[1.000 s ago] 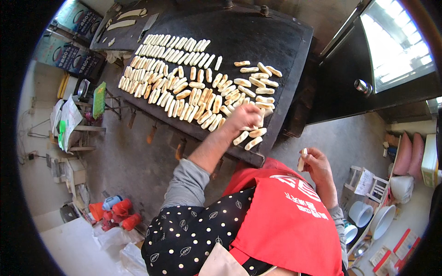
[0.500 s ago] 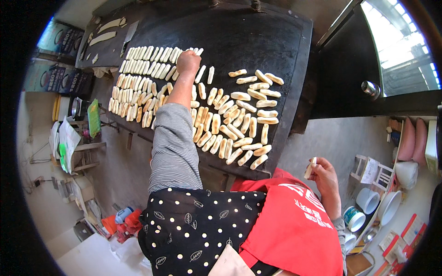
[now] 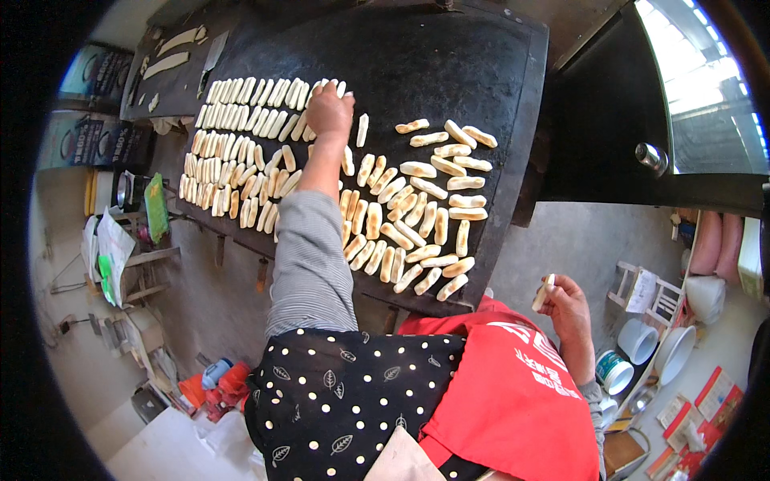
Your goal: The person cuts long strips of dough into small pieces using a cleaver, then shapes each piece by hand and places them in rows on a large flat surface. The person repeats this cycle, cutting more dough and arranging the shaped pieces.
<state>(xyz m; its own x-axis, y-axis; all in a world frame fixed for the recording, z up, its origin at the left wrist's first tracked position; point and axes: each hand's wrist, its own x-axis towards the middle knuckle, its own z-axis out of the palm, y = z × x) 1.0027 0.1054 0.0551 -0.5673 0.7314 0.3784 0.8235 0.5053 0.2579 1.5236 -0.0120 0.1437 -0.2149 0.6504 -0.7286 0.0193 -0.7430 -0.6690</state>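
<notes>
Most of the dark flat griddle is filled with pale dough sticks, only its 1 o'clock corner is bare; the left hand closes over one stick at 12 o'clock, and the right hand pinches one more pale stick.

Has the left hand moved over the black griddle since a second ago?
Yes. The left hand went from the black griddle's near edge to its far dough rows.

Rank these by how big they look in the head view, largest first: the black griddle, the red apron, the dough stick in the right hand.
1. black griddle
2. red apron, though it sits much nearer the camera, so its real size is unsure
3. dough stick held in the right hand, clearly the smallest
</notes>
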